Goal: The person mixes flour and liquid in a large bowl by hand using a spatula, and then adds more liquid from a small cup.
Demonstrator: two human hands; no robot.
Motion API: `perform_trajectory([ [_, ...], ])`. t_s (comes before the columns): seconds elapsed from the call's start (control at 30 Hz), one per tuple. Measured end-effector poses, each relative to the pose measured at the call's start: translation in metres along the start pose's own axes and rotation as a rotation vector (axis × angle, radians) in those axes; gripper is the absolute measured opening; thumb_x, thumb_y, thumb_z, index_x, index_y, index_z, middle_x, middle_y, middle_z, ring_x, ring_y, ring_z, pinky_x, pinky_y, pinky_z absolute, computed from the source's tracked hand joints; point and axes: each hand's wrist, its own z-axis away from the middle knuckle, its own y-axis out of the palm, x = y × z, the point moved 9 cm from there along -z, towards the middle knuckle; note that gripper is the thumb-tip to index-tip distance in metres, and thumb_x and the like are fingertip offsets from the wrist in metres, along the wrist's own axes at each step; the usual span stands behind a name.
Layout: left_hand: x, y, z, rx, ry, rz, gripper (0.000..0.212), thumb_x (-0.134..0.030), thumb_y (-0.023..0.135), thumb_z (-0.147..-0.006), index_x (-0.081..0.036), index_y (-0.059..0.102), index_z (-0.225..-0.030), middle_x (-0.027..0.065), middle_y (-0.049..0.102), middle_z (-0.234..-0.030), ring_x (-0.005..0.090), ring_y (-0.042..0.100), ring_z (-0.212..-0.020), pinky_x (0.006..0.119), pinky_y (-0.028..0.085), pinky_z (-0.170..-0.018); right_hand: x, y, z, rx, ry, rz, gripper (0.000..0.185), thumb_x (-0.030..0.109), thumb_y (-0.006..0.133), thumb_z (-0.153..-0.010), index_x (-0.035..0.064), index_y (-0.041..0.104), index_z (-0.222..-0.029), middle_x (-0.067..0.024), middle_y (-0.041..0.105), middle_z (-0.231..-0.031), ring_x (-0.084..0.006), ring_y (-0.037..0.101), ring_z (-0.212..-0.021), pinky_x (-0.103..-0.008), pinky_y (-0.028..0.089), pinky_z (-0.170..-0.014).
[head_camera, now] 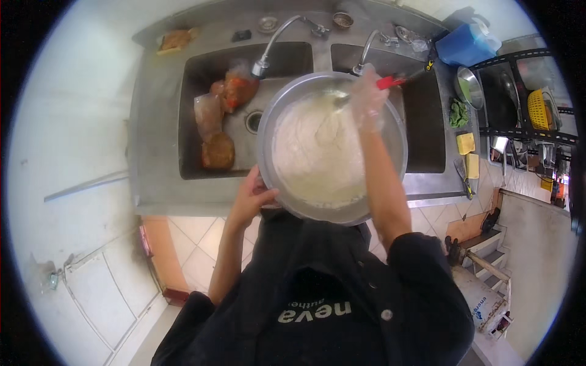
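Note:
A large metal bowl (266, 137) full of pale, wet batter-like mixture (316, 151) stands over the divider of a double steel sink, near my body. My left hand (256, 196) grips the bowl's outer side at the lower left, its thumb towards the rim. Over the far right part of the bowl, my right hand (368, 103), in a clear plastic glove, is closed around a utensil with a red handle (387, 83). Its metal end slants into the mixture; blur and the batter hide its shape.
In the left sink basin (274, 91) lie several plastic bags of reddish food (236, 91). Two faucets (261, 66) (359, 66) arch over the basins. On the right ledge are yellow sponges (466, 143), a scraper (464, 178), a green leafy thing (458, 113), a steel bowl (469, 88) and a blue jug (467, 45).

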Motion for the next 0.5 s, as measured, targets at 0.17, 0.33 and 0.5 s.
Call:
perform_trajectory([
  [0.17, 0.003, -0.013, 0.006, -0.042, -0.005, -0.032, 0.074, -0.001, 0.065, -0.085, -0.007, 0.027, -0.148, 0.0161, 0.060, -0.123, 0.0243, 0.062, -0.104, 0.035, 0.057, -0.078, 0.007, 0.085, 0.054, 0.379, 0.385, 0.143, 0.016, 0.024, 0.061, -0.094, 0.0086, 0.058, -0.091, 0.0005, 0.054, -0.074, -0.0106, 0.053, -0.063, -0.0290, 0.042, -0.055],
  [0.33, 0.000, -0.003, 0.000, -0.003, 0.040, 0.021, 0.073, -0.002, 0.065, -0.085, -0.008, 0.028, -0.148, 0.0162, 0.060, -0.122, 0.0238, 0.063, -0.104, 0.034, 0.057, -0.078, 0.047, 0.075, 0.029, -0.075, -0.053, -0.027, 0.039, 0.030, 0.061, -0.094, 0.0130, 0.042, -0.065, 0.0069, 0.039, -0.056, -0.0079, 0.042, -0.052, -0.0249, 0.034, -0.050],
  [0.5, 0.004, -0.007, 0.002, -0.026, 0.000, -0.026, 0.072, -0.001, 0.065, -0.084, -0.008, 0.029, -0.147, 0.0160, 0.061, -0.122, 0.0234, 0.063, -0.105, 0.034, 0.057, -0.080, 0.001, 0.099, 0.053, 0.412, 0.329, 0.103, 0.040, 0.029, 0.061, -0.094, 0.0143, 0.041, -0.063, 0.0052, 0.038, -0.055, -0.0087, 0.033, -0.046, -0.0300, 0.026, -0.046],
])
